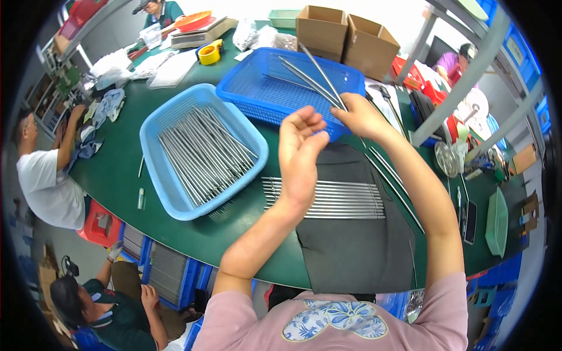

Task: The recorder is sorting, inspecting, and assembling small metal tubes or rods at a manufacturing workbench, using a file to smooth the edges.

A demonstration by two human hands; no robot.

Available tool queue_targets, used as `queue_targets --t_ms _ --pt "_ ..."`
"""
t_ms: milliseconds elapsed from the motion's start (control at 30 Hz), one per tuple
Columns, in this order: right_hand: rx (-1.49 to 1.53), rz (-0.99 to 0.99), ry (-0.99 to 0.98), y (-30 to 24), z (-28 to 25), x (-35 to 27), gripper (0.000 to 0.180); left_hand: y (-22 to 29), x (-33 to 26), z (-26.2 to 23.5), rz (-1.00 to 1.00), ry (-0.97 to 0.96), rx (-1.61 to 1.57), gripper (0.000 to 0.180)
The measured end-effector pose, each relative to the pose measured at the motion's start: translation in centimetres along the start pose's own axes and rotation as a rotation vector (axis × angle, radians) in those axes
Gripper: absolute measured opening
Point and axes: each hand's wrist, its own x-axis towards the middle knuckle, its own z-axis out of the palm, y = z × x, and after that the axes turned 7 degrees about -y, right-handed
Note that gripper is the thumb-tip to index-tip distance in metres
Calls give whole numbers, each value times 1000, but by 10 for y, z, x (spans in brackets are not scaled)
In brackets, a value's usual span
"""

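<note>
The right hand (pixel 361 116) pinches a metal rod (pixel 321 75) whose long axis runs up-left over the dark-blue basket (pixel 257 102), while the left hand (pixel 300 153), fingers apart and empty, hovers just beside it.

My sleeves are pink with a blue-and-white floral patch (pixel 335 319). The silver metal rods (pixel 323 199) lie on a dark grey cloth mat (pixel 357 251) (near black), over the deep green tabletop (pixel 117 175), beside a light blue plastic basket (pixel 153 169) and a darker blue mesh tray (pixel 246 88).
</note>
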Motion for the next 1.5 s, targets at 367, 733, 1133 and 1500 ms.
queue_targets --t_ms 367,733,1133,1500 --pt "-592 126 -44 45 40 153 29 -1 -16 10 -168 -240 -80 40" --pt "-464 342 -320 51 41 171 38 4 -5 -4 -426 -201 -66 39" --pt "555 -20 -364 21 -17 88 25 7 -13 7 -429 -327 -167 31" --pt "827 -143 -590 -76 19 31 26 21 -27 18 -126 -492 -223 23"
